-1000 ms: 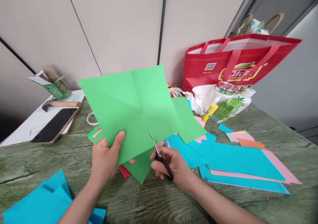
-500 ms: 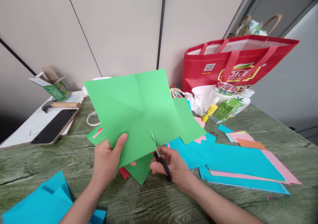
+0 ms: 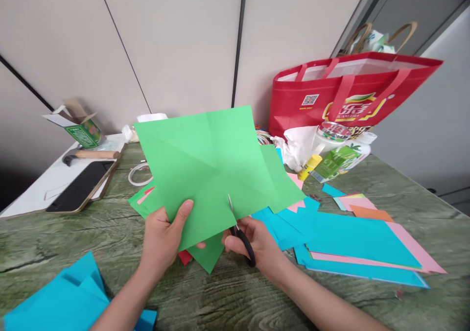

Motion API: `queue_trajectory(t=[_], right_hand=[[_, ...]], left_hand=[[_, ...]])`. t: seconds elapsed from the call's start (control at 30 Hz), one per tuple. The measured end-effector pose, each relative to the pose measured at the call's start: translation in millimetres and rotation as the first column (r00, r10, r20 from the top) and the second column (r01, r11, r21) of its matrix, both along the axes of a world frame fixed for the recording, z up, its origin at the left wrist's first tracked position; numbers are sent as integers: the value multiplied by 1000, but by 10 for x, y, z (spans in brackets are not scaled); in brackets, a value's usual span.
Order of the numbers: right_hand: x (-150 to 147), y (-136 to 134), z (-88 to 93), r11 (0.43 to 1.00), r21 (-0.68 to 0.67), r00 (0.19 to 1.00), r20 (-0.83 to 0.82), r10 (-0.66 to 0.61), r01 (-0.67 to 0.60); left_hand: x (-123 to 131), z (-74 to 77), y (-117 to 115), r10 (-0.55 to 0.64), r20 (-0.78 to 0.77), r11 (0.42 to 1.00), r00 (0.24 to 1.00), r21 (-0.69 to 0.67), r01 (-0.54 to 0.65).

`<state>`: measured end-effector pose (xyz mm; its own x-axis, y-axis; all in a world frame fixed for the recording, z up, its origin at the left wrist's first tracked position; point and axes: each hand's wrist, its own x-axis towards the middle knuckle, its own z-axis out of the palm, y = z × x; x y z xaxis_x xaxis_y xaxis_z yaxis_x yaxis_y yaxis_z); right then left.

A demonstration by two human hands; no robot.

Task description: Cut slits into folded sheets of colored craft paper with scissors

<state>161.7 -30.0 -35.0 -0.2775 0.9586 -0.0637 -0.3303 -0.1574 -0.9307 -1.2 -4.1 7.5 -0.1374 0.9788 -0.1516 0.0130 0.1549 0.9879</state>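
Observation:
A creased sheet of green paper [image 3: 205, 164] is held up over the table by my left hand [image 3: 165, 233], thumb on top and fingers mostly hidden beneath. My right hand [image 3: 253, 240] is closed around the black handles of a pair of scissors [image 3: 245, 243]. One thin blade lies over the sheet's near edge; the other blade is hidden under the paper. Below the sheet, a darker green piece [image 3: 207, 255] and a bit of red paper [image 3: 184, 257] rest on the table. Another green sheet [image 3: 282, 179] shows behind it to the right.
Blue and pink sheets [image 3: 360, 238] lie to the right, with folded blue paper [image 3: 55, 296] at near left. A phone [image 3: 81, 186], a hammer [image 3: 91, 154] and a tape roll [image 3: 140, 174] are on the left. A yellow glue stick [image 3: 309, 167] and red bag [image 3: 304, 96] stand behind.
The green sheet and my left hand have shifted slightly right and down. The scissors have moved a little right with it, their blade still over the near edge.

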Motion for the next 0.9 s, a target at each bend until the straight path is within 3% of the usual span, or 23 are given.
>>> queue_trajectory(t=[0.4,0.9], right_hand=[[14,-28,-36,999,-46,998,68,6,-2],[24,-28,-98,999,-48,992,125,-14,20]], left_hand=[[-17,-53,23,-6,28,1000,1000,-11,6],[-8,-12,4,-2,6,1000,1000,-31,2]])
